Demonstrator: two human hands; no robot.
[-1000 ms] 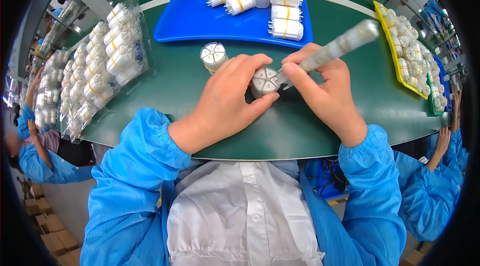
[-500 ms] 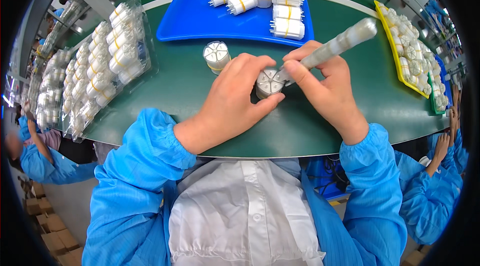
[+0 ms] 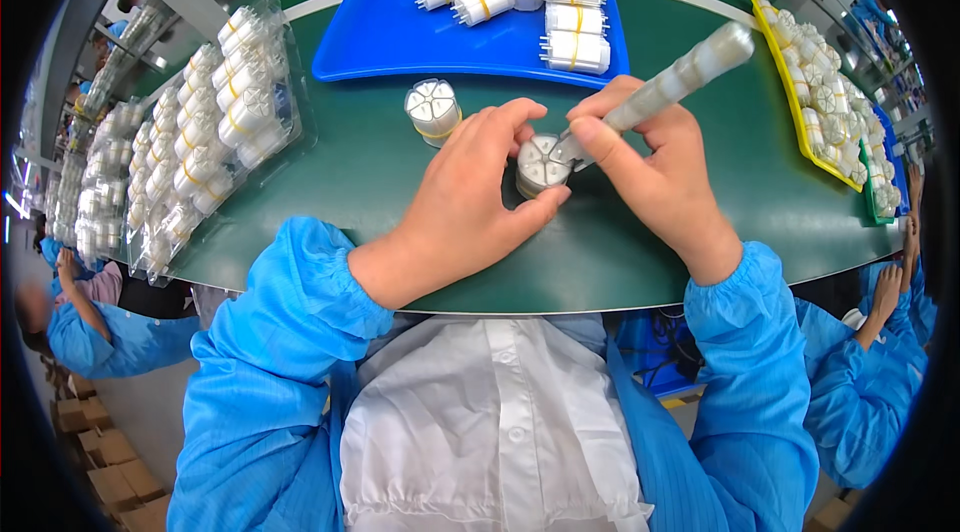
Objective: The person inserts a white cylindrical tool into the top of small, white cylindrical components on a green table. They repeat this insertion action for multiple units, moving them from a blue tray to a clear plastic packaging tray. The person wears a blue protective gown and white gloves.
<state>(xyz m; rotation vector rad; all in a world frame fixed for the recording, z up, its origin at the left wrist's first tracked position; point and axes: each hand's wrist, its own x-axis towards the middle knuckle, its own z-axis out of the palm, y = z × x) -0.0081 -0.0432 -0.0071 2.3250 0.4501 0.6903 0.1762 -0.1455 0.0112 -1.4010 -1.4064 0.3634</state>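
Observation:
My left hand [image 3: 470,197] grips a small white cylindrical bundle [image 3: 541,163] that stands upright on the green table [image 3: 380,162]. My right hand [image 3: 655,172] holds a long translucent white pen-shaped tool [image 3: 680,77], its tip resting on the top of that bundle. A second white bundle [image 3: 433,113] with a yellow band stands upright just left of my left hand, untouched.
A blue tray [image 3: 400,37] at the back holds several banded white bundles. Clear blister packs [image 3: 215,132] of the same parts lie at the left. A yellow tray [image 3: 820,107] with more parts sits at the right. Other people in blue sleeves work at both sides.
Both hands stay on the same bundle; the tool tip and my fingers have shifted only slightly on its top.

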